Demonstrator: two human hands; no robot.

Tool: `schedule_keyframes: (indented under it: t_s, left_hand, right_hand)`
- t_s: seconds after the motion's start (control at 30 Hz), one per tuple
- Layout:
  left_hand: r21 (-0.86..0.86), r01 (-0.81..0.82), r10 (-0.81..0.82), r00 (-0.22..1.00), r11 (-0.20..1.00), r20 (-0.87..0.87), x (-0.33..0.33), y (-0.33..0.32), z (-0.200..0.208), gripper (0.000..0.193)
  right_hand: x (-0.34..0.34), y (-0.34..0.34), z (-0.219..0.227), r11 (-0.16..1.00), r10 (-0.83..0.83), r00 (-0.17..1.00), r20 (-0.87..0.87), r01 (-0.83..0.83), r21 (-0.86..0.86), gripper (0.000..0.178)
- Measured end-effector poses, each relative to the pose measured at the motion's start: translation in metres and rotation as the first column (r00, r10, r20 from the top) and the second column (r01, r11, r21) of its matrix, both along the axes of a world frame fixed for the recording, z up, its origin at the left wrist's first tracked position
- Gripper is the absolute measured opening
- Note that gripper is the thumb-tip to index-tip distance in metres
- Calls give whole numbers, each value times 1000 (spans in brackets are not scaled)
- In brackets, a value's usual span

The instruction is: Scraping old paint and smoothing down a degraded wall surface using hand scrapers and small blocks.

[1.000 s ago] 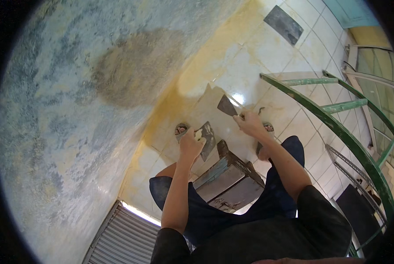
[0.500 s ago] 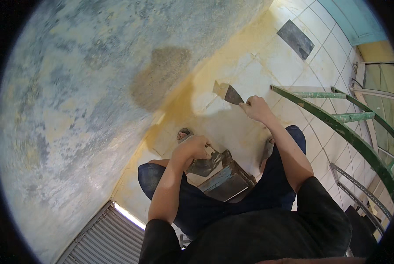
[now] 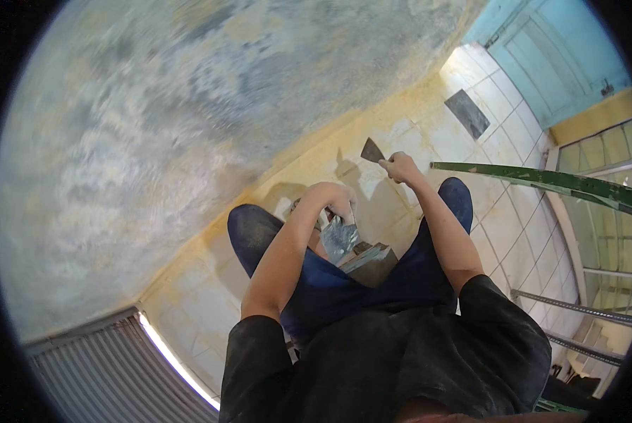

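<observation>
My right hand [image 3: 402,168] is closed round the handle of a putty knife [image 3: 373,150], whose dark flared blade points up and left over the floor. My left hand [image 3: 340,200] grips a second putty knife [image 3: 339,239], its broad blade hanging down toward me, smeared whitish grey. Its handle is mostly hidden by my fingers. Just below that blade, between my knees, sits a worn box-shaped thing [image 3: 373,268] with a greyish top edge. Both blades are clear of the wall [image 3: 210,120], which is mottled grey, blue and yellow.
Yellowish dust lies on the white tiled floor [image 3: 502,204] along the wall's foot. A dark rectangular plate [image 3: 467,114] lies farther off, near a turquoise door [image 3: 559,60]. At right stands a green ladder [image 3: 541,178], with perforated metal bars [image 3: 577,307] nearer me. A corrugated shutter [image 3: 118,366] is at lower left.
My view has turned. My left hand has risen away from the box-shaped thing, and its putty knife now hangs blade down. My right hand still holds its putty knife out over the floor.
</observation>
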State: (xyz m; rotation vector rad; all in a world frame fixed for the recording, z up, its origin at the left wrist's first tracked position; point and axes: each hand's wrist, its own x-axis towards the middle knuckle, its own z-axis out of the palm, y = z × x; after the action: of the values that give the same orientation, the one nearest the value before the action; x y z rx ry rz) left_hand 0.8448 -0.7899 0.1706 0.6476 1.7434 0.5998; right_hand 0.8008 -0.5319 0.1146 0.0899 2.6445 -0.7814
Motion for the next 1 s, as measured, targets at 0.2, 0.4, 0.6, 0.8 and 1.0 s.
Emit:
schedule_keyframes:
  t_s: [0.2, 0.4, 0.6, 0.8, 1.0]
  left_hand:
    - [179, -99, 122, 985, 979, -126, 38, -49, -4, 44]
    - [209, -98, 144, 965, 973, -219, 45, -75, -1, 58]
    - [300, -133, 182, 973, 945, -142, 48, -83, 23, 61]
    - [435, -220, 191, 975, 873, 111, 46, -119, 12, 58]
    - [475, -366, 205, 912, 800, 356, 56, -139, -19, 58]
  right_hand:
    - [49, -66, 45, 958, 257, 962, 92, -266, 103, 36]
    - [65, -121, 133, 877, 419, 892, 172, -446, 178, 34]
    - [66, -179, 177, 786, 543, 840, 21, -517, 340, 46]
    - [35, -226, 157, 675, 612, 753, 242, -656, 337, 49]
    - [27, -242, 115, 734, 629, 771, 98, -631, 250, 39]
